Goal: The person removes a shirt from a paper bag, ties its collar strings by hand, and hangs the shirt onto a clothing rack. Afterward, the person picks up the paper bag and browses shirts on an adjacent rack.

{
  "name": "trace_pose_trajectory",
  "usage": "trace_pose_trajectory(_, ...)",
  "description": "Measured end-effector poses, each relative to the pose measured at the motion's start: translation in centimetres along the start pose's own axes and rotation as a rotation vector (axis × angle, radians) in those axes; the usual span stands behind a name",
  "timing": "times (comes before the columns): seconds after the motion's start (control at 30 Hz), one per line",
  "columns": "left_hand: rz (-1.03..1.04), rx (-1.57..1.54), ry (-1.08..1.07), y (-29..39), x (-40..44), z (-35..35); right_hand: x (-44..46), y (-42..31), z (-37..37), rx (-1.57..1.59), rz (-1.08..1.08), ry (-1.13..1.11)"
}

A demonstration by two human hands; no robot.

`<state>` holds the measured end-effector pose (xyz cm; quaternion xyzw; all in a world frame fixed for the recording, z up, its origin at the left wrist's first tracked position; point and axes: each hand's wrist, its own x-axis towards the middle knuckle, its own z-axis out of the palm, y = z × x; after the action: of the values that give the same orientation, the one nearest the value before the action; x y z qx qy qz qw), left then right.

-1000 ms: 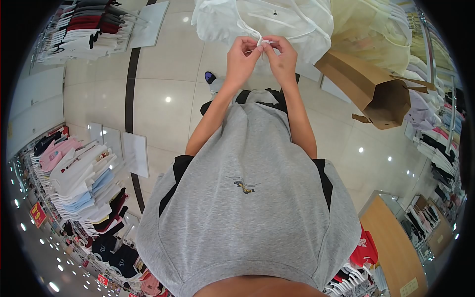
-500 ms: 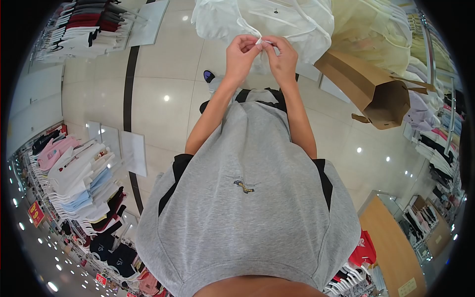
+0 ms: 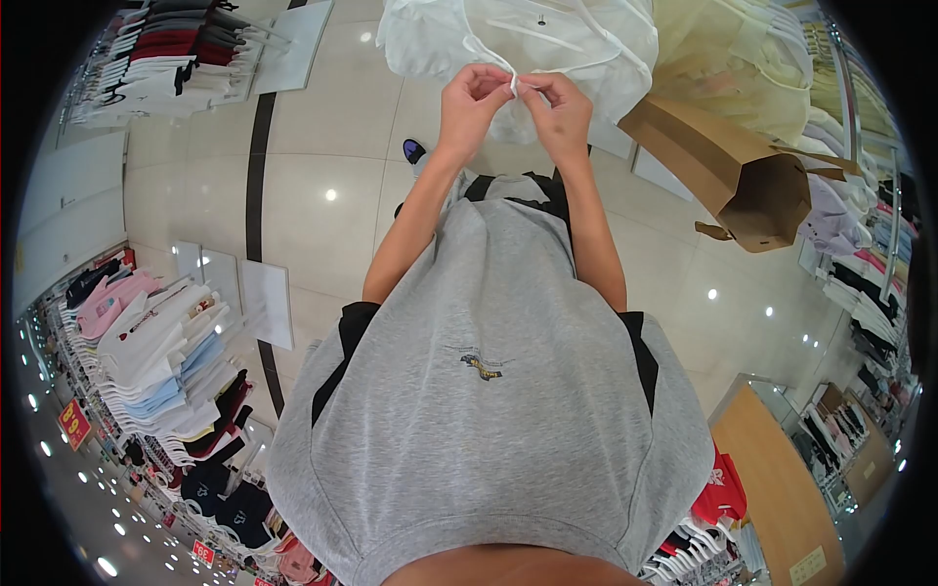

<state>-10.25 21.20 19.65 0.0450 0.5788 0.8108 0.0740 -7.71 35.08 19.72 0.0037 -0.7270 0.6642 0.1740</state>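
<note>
A sheer white garment (image 3: 440, 44) hangs at the top of the view, with narrow white straps or ties running down its front. At its lower middle, my left hand (image 3: 471, 109) pinches a thin white strap (image 3: 504, 64) between thumb and fingertips. My right hand (image 3: 557, 115) meets it from the other side, thumb and forefinger closed on the same strap. The fingertips of both hands almost touch, and they cover the end of the strap. Both forearms reach forward over the grey sweatshirt (image 3: 489, 293) I wear.
An open brown paper bag (image 3: 718, 161) hangs right of my right hand, beside pale yellow garments (image 3: 728, 68). Racks of clothes stand on both sides, including white shirts (image 3: 147, 342) at left. A wooden counter (image 3: 777, 479) is at lower right. Shiny floor tiles (image 3: 322, 220) lie below.
My hands have drawn slightly apart, the left a little to the left and the right a little to the right. Both still pinch the strap. The garment has hardly moved.
</note>
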Motion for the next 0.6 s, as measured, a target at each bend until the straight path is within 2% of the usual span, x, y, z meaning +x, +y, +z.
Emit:
trace_pose_trajectory(0.07,0.016,0.036,0.003,0.0,0.0,0.0,-0.1,0.1,0.0,0.117,0.064,0.002)
trace_pose_trajectory(0.23,0.125,0.134,0.051,-0.5,-0.2,0.4,-0.2,-0.1,0.0,0.123,0.129,0.042)
trace_pose_trajectory(0.33,0.118,0.216,0.094,-0.2,-0.5,0.5,-0.2,-0.1,-0.1,0.196,0.156,0.026)
trace_pose_trajectory(0.43,0.233,0.379,0.083,0.2,-0.4,0.3,0.0,-0.4,-0.2,0.282,0.200,-0.002)
trace_pose_trajectory(0.6,0.347,0.440,0.050,0.6,-0.1,0.3,0.3,0.0,-0.8,0.335,0.285,-0.041)
